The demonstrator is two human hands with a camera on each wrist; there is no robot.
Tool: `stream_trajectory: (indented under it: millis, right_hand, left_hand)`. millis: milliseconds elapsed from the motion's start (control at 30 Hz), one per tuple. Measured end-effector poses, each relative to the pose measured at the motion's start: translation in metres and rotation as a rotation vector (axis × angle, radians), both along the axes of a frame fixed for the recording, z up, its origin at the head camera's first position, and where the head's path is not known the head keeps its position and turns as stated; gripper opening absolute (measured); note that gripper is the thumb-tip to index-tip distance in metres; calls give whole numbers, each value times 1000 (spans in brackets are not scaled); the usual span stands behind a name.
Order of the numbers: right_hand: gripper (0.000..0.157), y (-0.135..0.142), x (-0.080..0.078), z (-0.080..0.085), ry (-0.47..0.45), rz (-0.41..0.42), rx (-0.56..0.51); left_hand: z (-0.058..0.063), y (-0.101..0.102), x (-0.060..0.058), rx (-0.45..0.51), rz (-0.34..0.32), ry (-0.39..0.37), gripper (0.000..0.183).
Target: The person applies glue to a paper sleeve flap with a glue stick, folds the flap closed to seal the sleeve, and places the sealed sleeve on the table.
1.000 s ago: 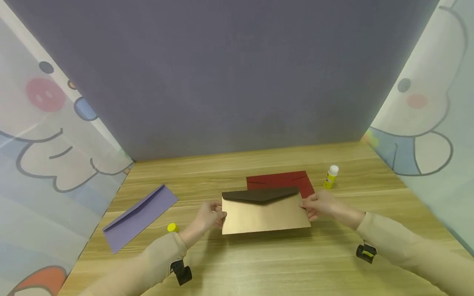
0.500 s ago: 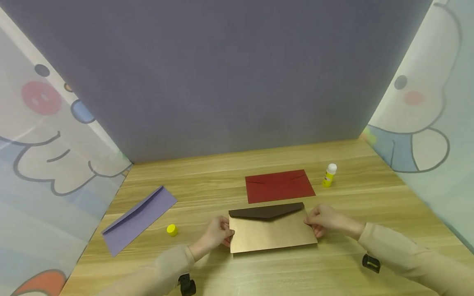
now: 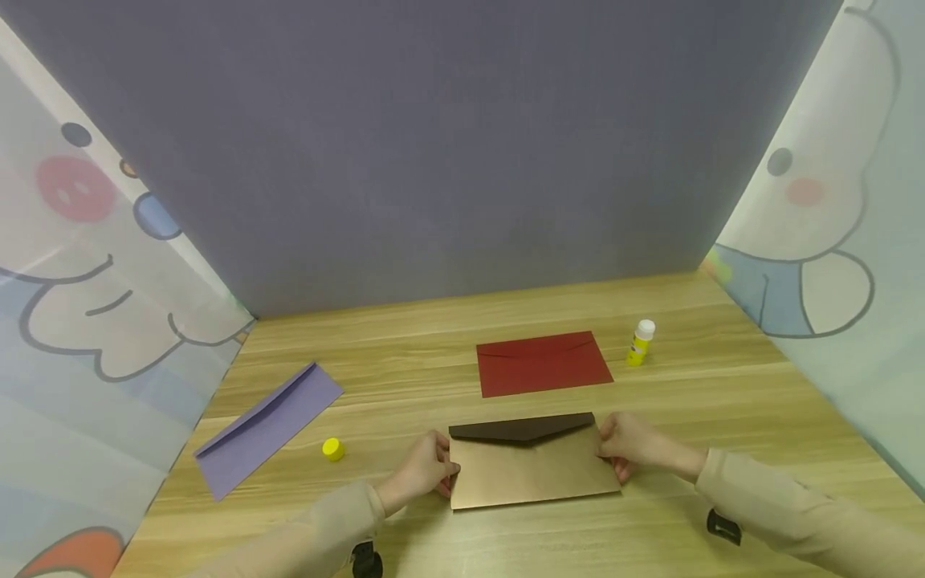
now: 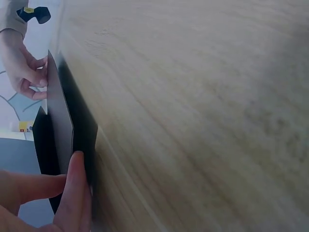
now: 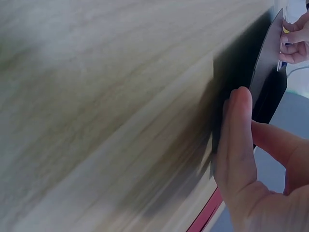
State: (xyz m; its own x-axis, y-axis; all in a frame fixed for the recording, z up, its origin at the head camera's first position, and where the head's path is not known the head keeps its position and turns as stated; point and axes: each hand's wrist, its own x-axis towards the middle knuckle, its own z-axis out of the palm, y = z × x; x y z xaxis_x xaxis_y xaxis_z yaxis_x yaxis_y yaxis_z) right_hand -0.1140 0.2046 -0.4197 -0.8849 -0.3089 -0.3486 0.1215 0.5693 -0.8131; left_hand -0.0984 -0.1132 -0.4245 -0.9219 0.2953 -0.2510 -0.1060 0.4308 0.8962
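A gold envelope (image 3: 535, 470) with a dark brown flap folded partly over its front lies between my two hands, close over the table. My left hand (image 3: 425, 467) pinches its left edge, thumb on top and fingers beneath. On the opposite side, my right hand (image 3: 632, 443) pinches the right edge in the same way. Both wrist views show the envelope edge-on, with the left hand's fingers (image 4: 75, 193) under it and the right hand's fingers (image 5: 239, 140) under it too. A dark shadow of the envelope falls on the wood just below.
Behind the gold envelope lies a red envelope (image 3: 545, 365), with a yellow glue stick (image 3: 640, 343) with a white top standing to its right. A purple envelope (image 3: 267, 429) lies slanted at left, near a small yellow cap (image 3: 333, 449). A grey panel (image 3: 462, 160) rises behind the table.
Both hands have brought the gold envelope down and toward the body, lower over the table. The red envelope, partly covered before, now shows fully. The other items stay put.
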Motion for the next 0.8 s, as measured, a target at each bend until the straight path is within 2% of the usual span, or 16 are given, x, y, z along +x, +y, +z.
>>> stream_trajectory:
  millis: [233,467,600,700,800]
  right_hand:
    - [25,-3,4,-5,56,-14,31]
    - [29,-5,10,-9,76,-14,56]
    - [28,-6,13,-10,96,7,49]
    - [24,-7,14,-10,169,54,79]
    - [20,-8,15,-9,330,125,178]
  left_hand:
    - [-2,0,3,-18,-24,62,32]
    - [0,0,9,-75,-44,104,32]
    - [-1,-1,11,-142,-90,157,31]
    - [-4,-1,12,-265,-155,263,24]
    - [-6,-1,11,-390,-214,405,14]
